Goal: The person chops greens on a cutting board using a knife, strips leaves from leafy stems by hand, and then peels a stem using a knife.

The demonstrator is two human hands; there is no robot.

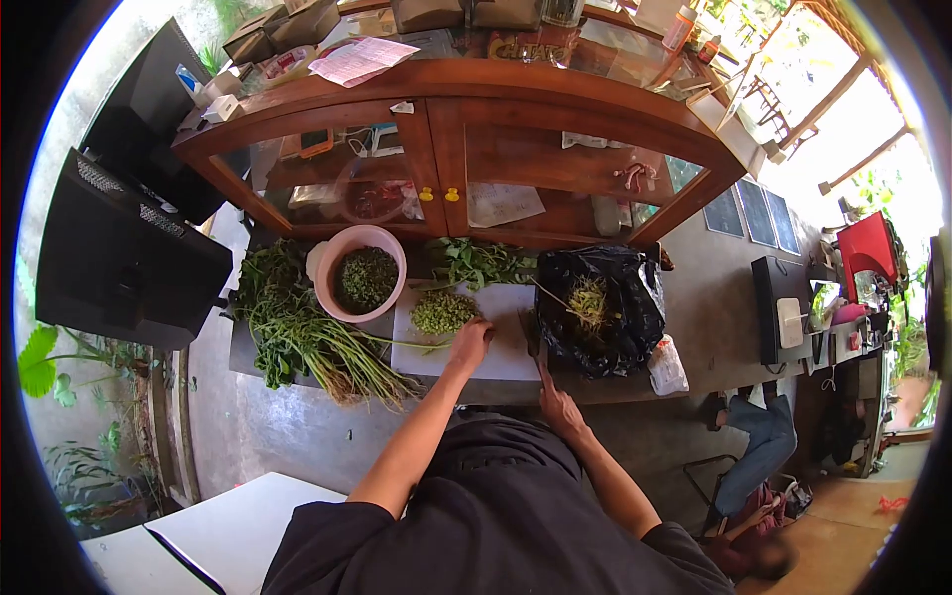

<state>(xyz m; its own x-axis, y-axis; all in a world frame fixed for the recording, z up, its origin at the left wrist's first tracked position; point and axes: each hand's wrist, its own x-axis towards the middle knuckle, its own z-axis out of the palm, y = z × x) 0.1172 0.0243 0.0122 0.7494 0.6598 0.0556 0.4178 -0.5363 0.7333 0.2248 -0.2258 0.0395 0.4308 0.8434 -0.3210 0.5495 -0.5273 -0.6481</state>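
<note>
My left hand (472, 343) is closed at the front of a white cutting board (508, 347), beside a pile of chopped green stems (443, 312). What its fingers hold is too small to make out. My right hand (560, 409) grips the handle of a knife (533, 335), whose dark blade lies over the board's right side. Left of the board lies a heap of long leafy greens with roots (327, 347). A pink bowl (399, 288) of chopped greens (365, 280) stands behind it. More leafy stems (481, 263) lie along the board's back edge.
An open black plastic bag (635, 332) with root trimmings (590, 302) is right of the board, with a white packet (667, 367) beside it. A wooden glass cabinet (436, 169) stands behind. Black monitors (119, 258) are at left. Another person (759, 446) sits at far right.
</note>
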